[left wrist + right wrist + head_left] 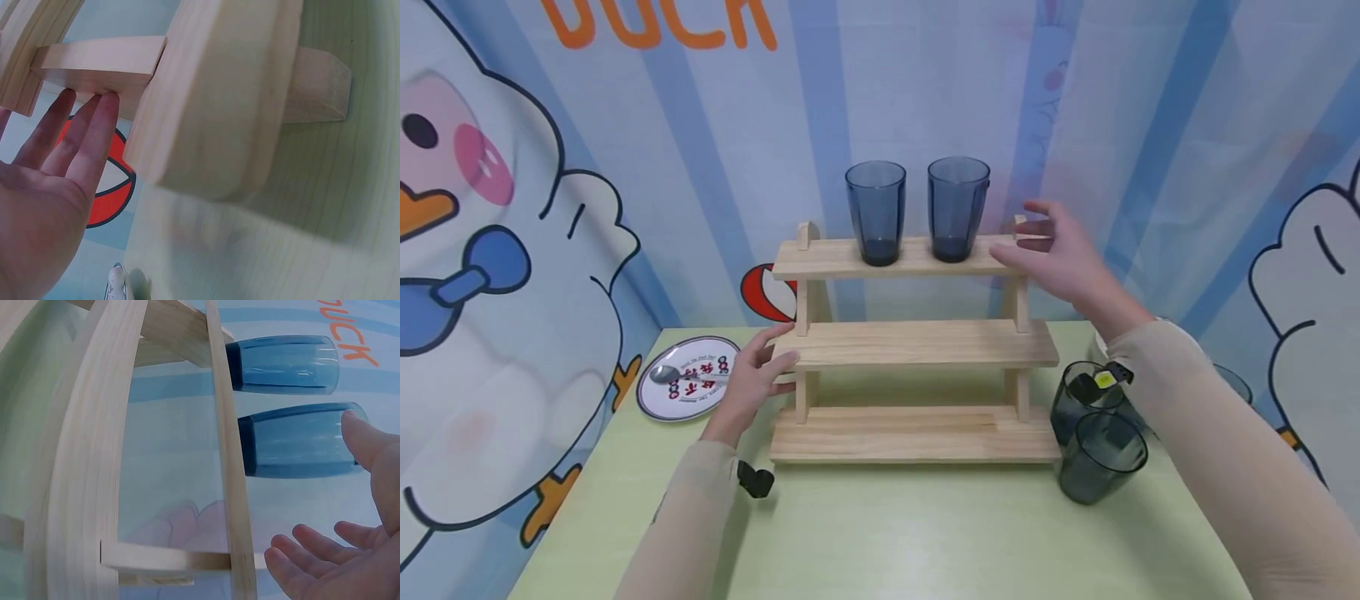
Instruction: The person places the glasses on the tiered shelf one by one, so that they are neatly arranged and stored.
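A three-tier wooden rack stands on the table, with two blue drinking glasses upright on its top shelf. At the rack's left side is my left hand. In the left wrist view its fairly straight fingertips touch a wooden upright. My right hand is beside the top shelf's right end, its fingers spread and loosely bent, holding nothing. The right wrist view shows the nearer glass just beyond the thumb. Whether the hand touches the shelf, I cannot tell.
Several dark glasses stand on the table at the rack's right, partly hidden by my right forearm. Left of the rack lies an oval white plate with a spoon on it. A duck-printed curtain hangs behind.
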A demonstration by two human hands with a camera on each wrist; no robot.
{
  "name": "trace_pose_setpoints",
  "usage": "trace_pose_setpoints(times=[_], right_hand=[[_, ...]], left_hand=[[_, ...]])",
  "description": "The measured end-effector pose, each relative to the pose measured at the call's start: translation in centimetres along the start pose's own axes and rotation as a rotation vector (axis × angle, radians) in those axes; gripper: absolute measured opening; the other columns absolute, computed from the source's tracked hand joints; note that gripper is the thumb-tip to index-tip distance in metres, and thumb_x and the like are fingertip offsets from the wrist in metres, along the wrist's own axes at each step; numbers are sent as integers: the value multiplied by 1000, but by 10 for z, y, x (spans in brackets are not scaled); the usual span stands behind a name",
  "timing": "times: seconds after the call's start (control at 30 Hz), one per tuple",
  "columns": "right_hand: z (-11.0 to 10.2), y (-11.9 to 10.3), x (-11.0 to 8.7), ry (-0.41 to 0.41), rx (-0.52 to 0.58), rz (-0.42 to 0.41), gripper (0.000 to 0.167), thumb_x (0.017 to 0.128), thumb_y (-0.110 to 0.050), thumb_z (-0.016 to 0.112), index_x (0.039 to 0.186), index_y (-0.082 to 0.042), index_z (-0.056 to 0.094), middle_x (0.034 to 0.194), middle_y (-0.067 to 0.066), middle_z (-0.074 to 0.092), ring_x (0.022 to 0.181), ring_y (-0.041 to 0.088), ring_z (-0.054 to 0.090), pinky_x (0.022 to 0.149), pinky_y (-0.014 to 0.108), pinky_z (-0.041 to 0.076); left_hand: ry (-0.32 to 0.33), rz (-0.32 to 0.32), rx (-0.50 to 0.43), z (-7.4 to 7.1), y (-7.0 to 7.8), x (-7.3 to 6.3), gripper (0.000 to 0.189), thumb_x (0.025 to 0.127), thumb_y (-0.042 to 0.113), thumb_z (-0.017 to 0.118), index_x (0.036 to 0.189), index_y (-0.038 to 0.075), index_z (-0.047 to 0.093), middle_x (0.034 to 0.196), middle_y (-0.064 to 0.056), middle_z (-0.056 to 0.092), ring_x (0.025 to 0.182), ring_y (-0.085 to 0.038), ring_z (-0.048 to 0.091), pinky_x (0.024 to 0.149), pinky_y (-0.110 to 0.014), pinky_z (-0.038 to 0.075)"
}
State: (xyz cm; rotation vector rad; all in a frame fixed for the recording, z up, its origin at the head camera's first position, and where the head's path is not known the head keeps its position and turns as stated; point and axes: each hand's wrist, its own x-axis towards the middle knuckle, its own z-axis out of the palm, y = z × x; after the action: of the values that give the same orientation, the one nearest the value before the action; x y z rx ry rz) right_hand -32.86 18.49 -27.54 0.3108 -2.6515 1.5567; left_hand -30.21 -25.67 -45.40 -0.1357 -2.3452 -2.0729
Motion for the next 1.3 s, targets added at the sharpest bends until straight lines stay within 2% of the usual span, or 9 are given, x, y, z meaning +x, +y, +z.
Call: trace_pose_setpoints(times=[0.5, 0.57, 0.67, 0.77, 0.8, 0.9, 1.0, 1.13, 1.3], right_hand=[[-43, 29, -62, 0, -91, -23, 89, 98, -48, 72, 168, -20, 23, 162, 12, 45, 146, 32, 47, 112, 56, 46], [-45, 35, -71, 3, -118, -24, 87, 99, -46, 71, 167, -19, 24, 161, 11, 46, 145, 31, 48, 111, 51, 47], [-48, 47, -85, 1, -142, -34, 83, 100, -43, 70, 166, -18, 27, 160, 11, 47, 143, 31, 49, 105, 28, 51], [-49, 59, -101, 1, -149, -50, 78, 102, -38, 70, 165, -17, 30, 159, 13, 48, 141, 34, 51, 93, 9, 49], [-50, 63, -106, 4, -151, -55, 76, 102, -36, 70, 164, -17, 31, 158, 12, 49, 139, 29, 53, 90, 4, 46], [-47, 75, -120, 32, -141, -109, 66, 103, -25, 71, 160, -15, 39, 151, 12, 54, 130, 13, 59, 90, 4, 48], [-40, 87, -133, 71, -123, -220, 57, 100, -9, 73, 152, -11, 50, 141, 6, 61, 118, -4, 61, 91, 8, 51], [-31, 101, -148, 97, -102, -361, 55, 92, 10, 74, 142, -5, 59, 132, -3, 66, 116, 0, 64, 92, 10, 53], [-24, 113, -168, 87, -102, -380, 55, 90, 14, 74, 140, -3, 61, 130, -10, 67, 117, -1, 64, 91, 12, 54]], left_hand=[[20, 7, 1, -2, -1, -3, 56, 104, 29, 69, 156, 26, 51, 147, -22, 55, 122, -34, 64, 90, -47, 62], [22, 5, 4, -2, -1, -3, 56, 104, 29, 69, 156, 27, 51, 147, -21, 55, 122, -35, 64, 90, -48, 62], [18, 0, 11, -3, -2, -4, 57, 104, 29, 68, 157, 27, 49, 149, -21, 53, 125, -37, 63, 93, -50, 61], [14, -5, 10, -3, -3, -4, 57, 104, 29, 68, 157, 26, 49, 150, -21, 53, 125, -37, 62, 94, -52, 60], [12, -4, 10, -3, -3, -3, 57, 104, 29, 68, 158, 26, 49, 150, -21, 53, 125, -37, 62, 94, -52, 60], [15, -4, -3, -2, -3, -3, 56, 103, 28, 69, 156, 26, 51, 149, -20, 54, 124, -36, 63, 92, -51, 61], [18, 3, -6, -2, -1, -4, 55, 103, 28, 70, 156, 28, 51, 149, -19, 55, 123, -35, 64, 90, -48, 62], [14, 10, -7, -2, -2, -2, 55, 103, 28, 69, 155, 28, 52, 148, -19, 55, 123, -35, 64, 90, -47, 62], [11, 5, -7, 0, -2, 0, 55, 104, 28, 69, 156, 27, 52, 149, -19, 55, 124, -37, 63, 90, -49, 62]])
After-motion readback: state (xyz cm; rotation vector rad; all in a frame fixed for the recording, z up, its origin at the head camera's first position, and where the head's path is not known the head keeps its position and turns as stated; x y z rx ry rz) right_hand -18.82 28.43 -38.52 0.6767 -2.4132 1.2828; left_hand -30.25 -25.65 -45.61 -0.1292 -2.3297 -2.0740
